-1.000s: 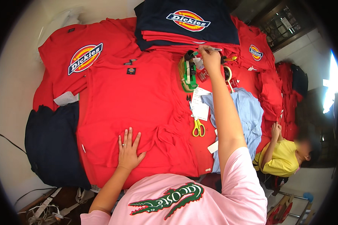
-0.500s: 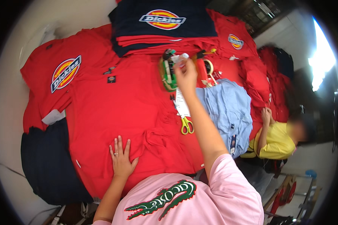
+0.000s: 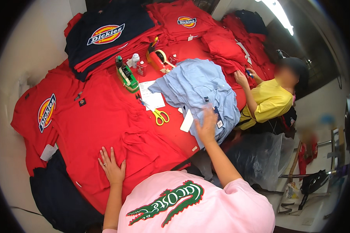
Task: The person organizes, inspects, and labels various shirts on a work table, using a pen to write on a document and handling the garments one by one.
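My left hand (image 3: pixel 112 166) lies flat with fingers spread on a red shirt (image 3: pixel 101 120). My right hand (image 3: pixel 207 126), a little blurred, is at the near edge of a crumpled light blue garment (image 3: pixel 200 83). Its thumb and fingers are apart, and nothing shows in them. Beside its thumb is a blank-looking white card (image 3: pixel 187 121). A dark hang tag (image 3: pixel 217 116) lies on the blue garment just right of the fingers. Yellow-handled scissors (image 3: pixel 160 116) rest partly on a printed paper sheet (image 3: pixel 151 97) farther left.
Beyond the sheet stand a green tape dispenser (image 3: pixel 127 77), a red tape dispenser (image 3: pixel 158 60), a white bottle (image 3: pixel 135 60) and small red bottles (image 3: pixel 141 69). A navy shirt (image 3: pixel 136 23) tops a far stack. At right, a person in yellow (image 3: pixel 272 99) handles red garments.
My right hand has come back from the bottles and tape dispensers to the blue garment's near edge. My view has swung rightward. The left hand stays flat on the red shirt.
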{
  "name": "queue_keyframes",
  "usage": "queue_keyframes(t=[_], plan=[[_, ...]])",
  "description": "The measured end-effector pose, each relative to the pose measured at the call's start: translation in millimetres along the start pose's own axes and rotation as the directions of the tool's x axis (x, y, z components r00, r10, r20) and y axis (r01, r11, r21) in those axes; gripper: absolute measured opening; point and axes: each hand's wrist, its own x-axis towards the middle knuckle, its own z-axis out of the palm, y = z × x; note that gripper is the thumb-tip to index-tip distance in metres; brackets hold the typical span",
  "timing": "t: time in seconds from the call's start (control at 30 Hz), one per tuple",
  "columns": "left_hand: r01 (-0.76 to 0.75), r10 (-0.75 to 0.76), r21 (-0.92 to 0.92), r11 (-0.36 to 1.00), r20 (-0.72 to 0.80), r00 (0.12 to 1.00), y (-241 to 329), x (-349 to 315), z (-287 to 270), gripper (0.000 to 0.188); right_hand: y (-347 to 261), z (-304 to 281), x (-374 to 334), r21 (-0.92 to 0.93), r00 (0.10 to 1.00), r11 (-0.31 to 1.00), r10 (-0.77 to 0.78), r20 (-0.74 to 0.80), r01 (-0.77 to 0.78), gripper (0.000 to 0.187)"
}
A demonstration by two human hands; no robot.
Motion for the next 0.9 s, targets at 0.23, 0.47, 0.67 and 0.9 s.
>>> queue_keyframes(t=[0.23, 0.47, 0.67, 0.9], plan=[[-0.015, 0.017, 0.048, 0.999, -0.049, 0.999, -11, -7, 10, 0.093, 79, -32, -3, -0.263, 0.748, 0.798, 0.601, 0.283, -0.542, 0.079], [0.106, -0.105, 0.019, 0.994, -0.042, 0.994, 44, -5, 35, 0.101, -23, -7, -39, 0.321, 0.937, 0.946, -0.063, 0.343, -0.053, 0.046], [-0.015, 0.016, -0.022, 1.000, 0.046, 0.999, 93, -51, 34, 0.103, -112, 34, -29, 0.568, 0.817, 0.800, -0.452, 0.358, 0.193, 0.036], [-0.194, 0.229, -0.183, 0.964, 0.189, 0.955, 118, -120, 28, 0.085, -175, 30, -7, 0.852, 0.595, 0.478, -0.755, 0.275, 0.214, 0.044]])
